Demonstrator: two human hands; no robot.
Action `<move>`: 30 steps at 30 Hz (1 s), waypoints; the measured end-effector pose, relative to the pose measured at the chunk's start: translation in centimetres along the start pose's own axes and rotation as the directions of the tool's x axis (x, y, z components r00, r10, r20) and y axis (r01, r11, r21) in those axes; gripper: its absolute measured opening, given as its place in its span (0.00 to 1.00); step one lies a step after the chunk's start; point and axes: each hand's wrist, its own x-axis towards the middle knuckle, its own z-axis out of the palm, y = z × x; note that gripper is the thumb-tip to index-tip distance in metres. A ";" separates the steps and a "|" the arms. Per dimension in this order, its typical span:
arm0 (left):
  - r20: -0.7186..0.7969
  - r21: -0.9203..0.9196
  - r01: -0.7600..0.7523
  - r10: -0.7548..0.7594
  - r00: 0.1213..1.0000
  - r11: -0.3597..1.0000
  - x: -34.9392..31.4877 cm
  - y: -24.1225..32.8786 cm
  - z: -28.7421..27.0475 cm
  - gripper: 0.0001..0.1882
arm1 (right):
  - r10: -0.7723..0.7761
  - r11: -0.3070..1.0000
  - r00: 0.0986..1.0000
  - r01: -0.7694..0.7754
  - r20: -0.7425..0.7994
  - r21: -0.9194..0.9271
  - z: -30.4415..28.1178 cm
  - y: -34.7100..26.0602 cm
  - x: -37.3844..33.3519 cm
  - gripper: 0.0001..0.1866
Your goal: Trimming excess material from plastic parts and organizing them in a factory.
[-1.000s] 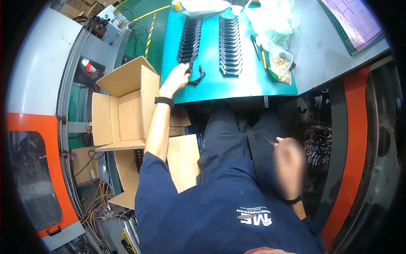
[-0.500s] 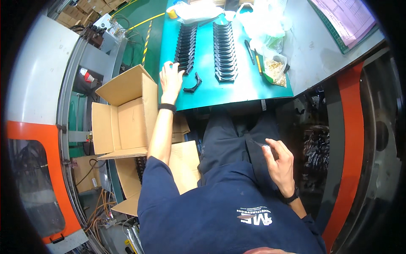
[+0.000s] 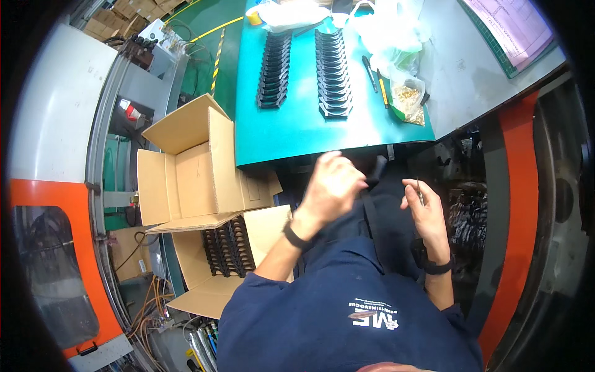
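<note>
My left hand (image 3: 333, 186), blurred by motion, is closed on a black curved bracket (image 3: 375, 172) over my lap, just off the table's front edge. To its right, my right hand (image 3: 426, 211) pinches a small thin tool (image 3: 419, 191), too small to identify. The bracket and the tool are apart. On the green-topped table (image 3: 291, 139) stand two rows of similar black curved parts, a left row (image 3: 274, 71) and a right row (image 3: 333, 71), each with several pieces nested one behind another.
Left of me, an opened cardboard box (image 3: 192, 177) sits above a lower box (image 3: 189, 282) with rows of black parts (image 3: 228, 248) inside. Two pens (image 3: 380, 87) and a plastic bag of small brass-coloured pieces (image 3: 409, 102) lie at the table's right. Machines with orange panels (image 3: 56, 248) flank both sides.
My left hand has moved from the table's left side to over my lap, bringing the loose curved bracket with it. My right hand has risen slightly.
</note>
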 end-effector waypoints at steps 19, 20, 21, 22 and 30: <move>0.035 -0.836 0.344 -0.584 0.811 0.427 -0.7 7.2 0.0 0.41 | -0.059 0.912 0.995 0.021 0.079 0.409 0.9 -2.8 -1.2 0.19; 0.070 -0.845 0.377 -0.620 0.782 0.380 -0.6 7.4 -0.3 0.39 | -0.067 0.920 0.991 0.016 0.116 0.391 0.5 -2.4 -1.2 0.23; 0.064 -0.860 0.363 -0.628 0.775 0.360 -0.7 7.4 -0.4 0.39 | -0.071 0.905 0.990 0.013 0.121 0.426 0.5 -2.4 -1.2 0.23; 0.059 -0.874 0.348 -0.636 0.769 0.339 -0.7 7.3 -0.4 0.39 | -0.075 0.888 0.989 0.009 0.125 0.459 0.6 -2.3 -1.3 0.23; 0.031 -0.862 0.354 -0.659 0.752 0.362 -0.6 7.5 -0.5 0.44 | -0.112 0.902 0.987 0.052 0.116 0.428 0.3 -1.9 -1.5 0.25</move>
